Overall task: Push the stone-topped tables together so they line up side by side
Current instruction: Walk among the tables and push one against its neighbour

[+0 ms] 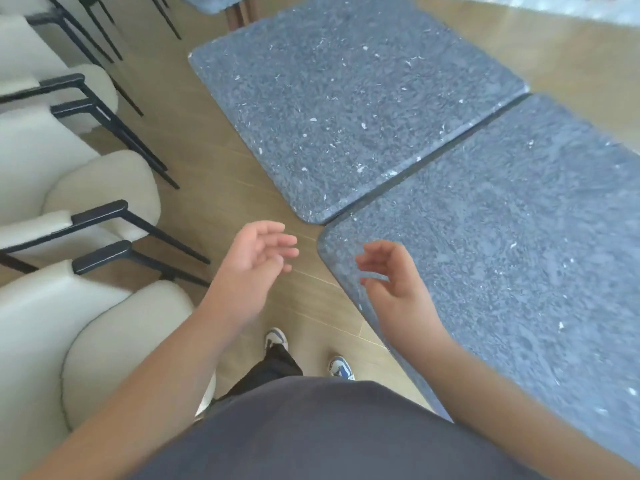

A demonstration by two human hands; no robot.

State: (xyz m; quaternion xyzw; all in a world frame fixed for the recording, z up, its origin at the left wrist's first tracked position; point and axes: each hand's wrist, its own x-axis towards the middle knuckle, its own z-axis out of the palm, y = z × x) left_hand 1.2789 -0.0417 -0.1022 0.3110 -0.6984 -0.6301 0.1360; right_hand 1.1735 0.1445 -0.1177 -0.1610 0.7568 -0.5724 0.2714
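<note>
Two grey speckled stone-topped tables fill the right of the view. The far table (346,109) and the near table (512,244) lie edge to edge with a thin dark seam between them. The near table's corner juts a little further left than the far table's corner. My left hand (256,261) hovers over the wooden floor, left of the near table's corner, fingers relaxed and holding nothing. My right hand (394,282) hangs just above that corner's edge, fingers loosely curled and empty.
Several cream upholstered chairs (86,202) with black legs crowd the left side. A strip of wooden floor (214,161) runs between chairs and tables. Part of another stone-topped table (207,1) shows at the top. My shoes (277,337) stand by the near table.
</note>
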